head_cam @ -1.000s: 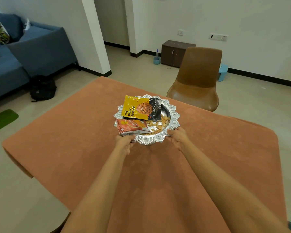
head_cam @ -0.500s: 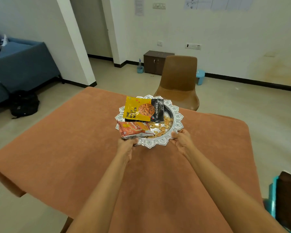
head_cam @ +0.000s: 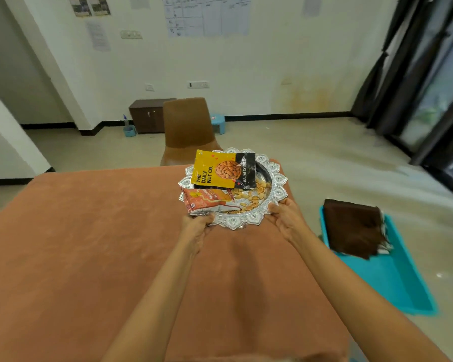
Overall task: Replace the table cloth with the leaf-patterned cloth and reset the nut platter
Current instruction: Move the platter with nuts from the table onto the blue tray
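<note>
Head view: the nut platter (head_cam: 277, 190) is gripped at its near rim, left hand (head_cam: 195, 228) curled on at 7 o'clock, right hand (head_cam: 285, 218) at 5 o'clock. Since a second ago it has been carried from the middle of the orange cloth (head_cam: 89, 244) toward its 1 o'clock corner, so that cloth is judged nearly freed for removal.

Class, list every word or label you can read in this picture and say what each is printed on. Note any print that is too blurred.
"THE DAILY NUT CO." – yellow side of the almond packet.
"ALMON…" – black side of the same packet; the end is blurred.
Print on the orange packet, on the nut platter: too blurred to read.
Writing on the wall papers: too small to read.
</note>
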Motion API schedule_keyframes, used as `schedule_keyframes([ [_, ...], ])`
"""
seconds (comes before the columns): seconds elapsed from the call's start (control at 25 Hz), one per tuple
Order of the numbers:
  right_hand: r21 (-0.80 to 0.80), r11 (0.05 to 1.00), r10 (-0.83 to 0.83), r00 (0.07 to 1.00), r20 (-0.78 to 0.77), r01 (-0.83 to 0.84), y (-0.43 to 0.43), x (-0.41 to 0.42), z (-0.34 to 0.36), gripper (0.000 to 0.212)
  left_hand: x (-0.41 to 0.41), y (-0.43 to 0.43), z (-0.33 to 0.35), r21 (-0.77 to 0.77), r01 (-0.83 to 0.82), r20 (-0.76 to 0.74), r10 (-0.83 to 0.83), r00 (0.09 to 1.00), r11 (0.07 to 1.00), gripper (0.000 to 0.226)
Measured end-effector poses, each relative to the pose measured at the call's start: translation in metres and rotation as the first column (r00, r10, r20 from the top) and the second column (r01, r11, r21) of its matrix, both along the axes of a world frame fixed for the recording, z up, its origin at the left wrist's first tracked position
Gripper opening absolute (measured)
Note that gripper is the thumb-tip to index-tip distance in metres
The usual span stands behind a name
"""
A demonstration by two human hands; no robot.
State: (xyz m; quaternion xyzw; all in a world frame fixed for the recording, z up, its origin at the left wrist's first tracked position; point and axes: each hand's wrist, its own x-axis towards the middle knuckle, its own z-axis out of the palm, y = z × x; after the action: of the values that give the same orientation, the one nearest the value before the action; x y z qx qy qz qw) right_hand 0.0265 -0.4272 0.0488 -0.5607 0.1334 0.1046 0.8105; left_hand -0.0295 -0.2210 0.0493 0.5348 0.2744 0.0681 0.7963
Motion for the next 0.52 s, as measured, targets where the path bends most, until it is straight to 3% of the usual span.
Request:
schedule_keyframes([
  [0.24, -0.012, 0.965, -0.262, 0.965, 0.004, 0.262, -0.129, -0.048, 0.006, 0.022, 0.01, -0.12, 0.002, 0.004, 0.305, 0.004, -0.305, 0.952, 0.952, 0.031],
  [0.52, -0.01, 0.876, -0.483, 0.875, -0.036, 0.483, -0.257, -0.074, -0.014, 0.023, 0.031, -0.254, -0.021, 0.009, 0.539, -0.064, -0.538, 0.841, 0.842, 0.024],
])
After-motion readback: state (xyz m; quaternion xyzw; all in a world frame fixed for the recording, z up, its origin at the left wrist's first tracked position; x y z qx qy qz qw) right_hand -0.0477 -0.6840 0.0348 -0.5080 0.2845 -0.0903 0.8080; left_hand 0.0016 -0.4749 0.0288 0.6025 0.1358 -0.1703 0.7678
